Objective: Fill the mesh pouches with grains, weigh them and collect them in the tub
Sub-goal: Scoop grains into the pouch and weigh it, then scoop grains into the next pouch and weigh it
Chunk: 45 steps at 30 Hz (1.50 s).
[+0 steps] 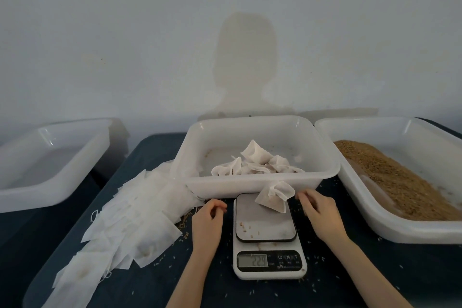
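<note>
Weighing one filled pouch on the scale
Several already in the tub; many empty pouches left; left hand and right hand loosely curled, holding nothing

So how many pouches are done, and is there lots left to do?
Done: several filled pouches already lie in the middle tub. In hand: one tied pouch sits on the scale being weighed, both hands beside it, holding nothing. Left: a big pile of empty pouches and plenty of grain.

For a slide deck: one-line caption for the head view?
Filled pouch on the scale, both hands beside it, middle tub behind.
</note>
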Motion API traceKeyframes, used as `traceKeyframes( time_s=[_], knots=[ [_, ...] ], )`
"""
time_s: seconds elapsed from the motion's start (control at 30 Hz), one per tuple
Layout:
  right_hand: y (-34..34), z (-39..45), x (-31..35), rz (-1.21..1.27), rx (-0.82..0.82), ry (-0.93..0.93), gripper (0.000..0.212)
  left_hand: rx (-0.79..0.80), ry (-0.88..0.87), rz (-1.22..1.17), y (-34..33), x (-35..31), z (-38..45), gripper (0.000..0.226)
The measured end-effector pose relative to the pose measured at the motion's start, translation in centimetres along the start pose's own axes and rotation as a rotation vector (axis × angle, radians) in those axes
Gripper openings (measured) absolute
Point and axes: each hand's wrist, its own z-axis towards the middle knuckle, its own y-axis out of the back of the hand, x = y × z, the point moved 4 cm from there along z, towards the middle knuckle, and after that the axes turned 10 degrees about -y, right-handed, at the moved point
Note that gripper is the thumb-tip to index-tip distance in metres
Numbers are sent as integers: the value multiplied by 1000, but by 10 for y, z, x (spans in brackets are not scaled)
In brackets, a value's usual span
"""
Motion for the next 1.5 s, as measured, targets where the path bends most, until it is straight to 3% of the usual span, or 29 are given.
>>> traceKeyframes(
  time_s=[0.07, 0.17, 0.3, 0.47, 0.8, 0.97, 1.03, 1.1, 1.27, 1.37, 1.5],
  knots=[
    [2, -2, 6, 26, -7, 33, 18, 4, 1, 6, -1, 0, 0, 28],
    [4, -3, 17, -95, -5, 112, 35, 8, 12, 8, -2, 1, 0, 32],
    [-2, 3, 34, -292, 8, 107, 24, 23, 16, 28, -3, 2, 2, 33],
    [-6, 7, 47, -358, 47, 105, 29, 23, 32, 38, -3, 4, 1, 30],
    [32, 32, 104, -53, 44, 180, 45, 27, 46, 33, -3, 4, 2, 32],
    [60, 61, 124, 39, -235, 152, 40, 27, 49, 32, -3, 3, 2, 33],
    [65, 66, 125, -67, -376, 166, 35, 31, 54, 38, -2, 3, 2, 33],
    [60, 69, 119, -229, -415, 159, 32, 36, 62, 43, -2, 2, 2, 34],
    [25, 75, 83, -730, -136, -68, 31, 54, 53, 45, -3, 3, 2, 35],
    [25, 75, 80, -764, -131, -137, 23, 64, 47, 59, -3, 3, 1, 35],
    [39, 80, 86, -847, -253, -148, 26, 61, 37, 52, -2, 2, 1, 35]
  ],
)
